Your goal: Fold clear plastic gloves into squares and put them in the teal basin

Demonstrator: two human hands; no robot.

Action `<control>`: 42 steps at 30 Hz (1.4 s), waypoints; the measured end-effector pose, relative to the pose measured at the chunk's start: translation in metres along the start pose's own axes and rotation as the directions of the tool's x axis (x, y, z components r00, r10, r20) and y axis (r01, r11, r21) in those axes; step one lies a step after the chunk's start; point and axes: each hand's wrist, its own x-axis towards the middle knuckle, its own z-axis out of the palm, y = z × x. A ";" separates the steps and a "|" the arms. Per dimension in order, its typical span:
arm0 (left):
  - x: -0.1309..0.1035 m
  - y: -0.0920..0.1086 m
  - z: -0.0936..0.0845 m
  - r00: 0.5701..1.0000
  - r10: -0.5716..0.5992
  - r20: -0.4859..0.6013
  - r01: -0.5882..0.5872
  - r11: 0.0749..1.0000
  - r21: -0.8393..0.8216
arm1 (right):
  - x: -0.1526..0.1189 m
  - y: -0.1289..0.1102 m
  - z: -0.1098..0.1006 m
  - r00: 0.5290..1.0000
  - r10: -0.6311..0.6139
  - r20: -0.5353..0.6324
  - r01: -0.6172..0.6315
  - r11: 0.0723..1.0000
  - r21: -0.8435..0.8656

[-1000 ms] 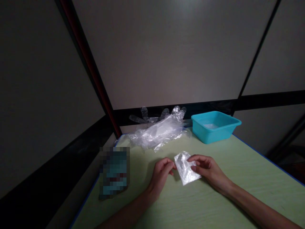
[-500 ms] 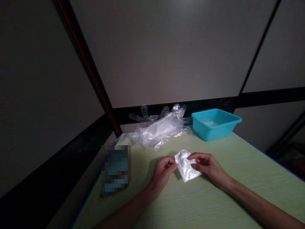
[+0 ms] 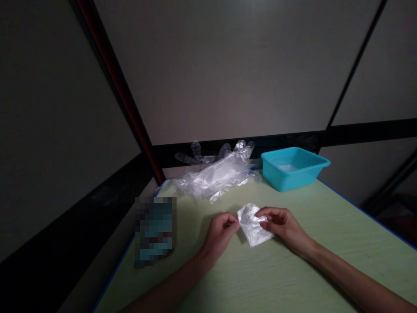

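Observation:
A folded clear plastic glove (image 3: 255,232), flattened into a shiny, roughly square packet, is between my hands just above or on the table. My left hand (image 3: 222,232) pinches the packet's left edge between thumb and forefinger. On the other side, my right hand (image 3: 282,224) grips the packet's right part, thumb and fingers closed over the film. Beyond them lies a loose pile of clear plastic gloves (image 3: 215,176), some with their fingers sticking up against the wall.
A turquoise plastic basin (image 3: 288,178) stands at the table's back right, with something whitish inside. A blurred-out flat item (image 3: 154,232) lies near the left edge. The pale green table (image 3: 293,278) has a blue rim and meets wall panels at the back.
My left hand has shifted very slightly left at the packet's edge. The right hand keeps its grip, and the whole view has drifted a little.

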 end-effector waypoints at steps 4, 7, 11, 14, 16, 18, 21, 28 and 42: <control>0.001 -0.002 -0.002 1.000 0.006 -0.021 -0.005 0.999 0.037 | 0.002 0.000 -0.008 0.999 -0.034 -0.031 0.034 0.999 -0.008; 0.001 -0.001 -0.002 1.000 0.005 -0.006 -0.005 0.999 0.036 | 0.003 0.000 -0.009 0.998 -0.046 -0.039 0.045 0.999 -0.015; 0.000 0.002 0.001 1.000 0.008 0.030 -0.010 0.999 0.042 | 0.002 0.000 -0.005 0.999 -0.040 -0.005 0.040 0.998 -0.042; 0.000 0.003 0.002 0.995 0.061 0.075 -0.065 0.996 0.061 | 0.001 0.000 -0.002 0.998 -0.049 0.034 0.051 0.997 -0.061; 0.000 0.004 0.002 0.992 0.087 0.090 -0.094 0.993 0.068 | 0.001 0.000 -0.002 0.997 -0.060 0.050 0.064 0.995 -0.077; 0.000 0.003 0.002 0.991 0.096 0.089 -0.102 0.993 0.062 | 0.001 0.000 -0.002 0.996 -0.074 0.054 0.078 0.993 -0.091; 0.000 0.003 0.002 0.991 0.103 0.082 -0.109 0.992 0.063 | 0.001 0.000 -0.002 0.996 -0.081 0.032 0.083 0.992 -0.092; 0.000 0.003 0.001 0.991 0.116 0.068 -0.120 0.990 0.073 | 0.001 0.001 -0.002 0.997 -0.060 0.047 0.062 0.997 -0.054; 0.000 0.001 0.001 0.990 0.123 0.065 -0.129 0.987 0.096 | 0.001 -0.003 0.000 0.999 -0.044 0.023 0.045 0.998 -0.038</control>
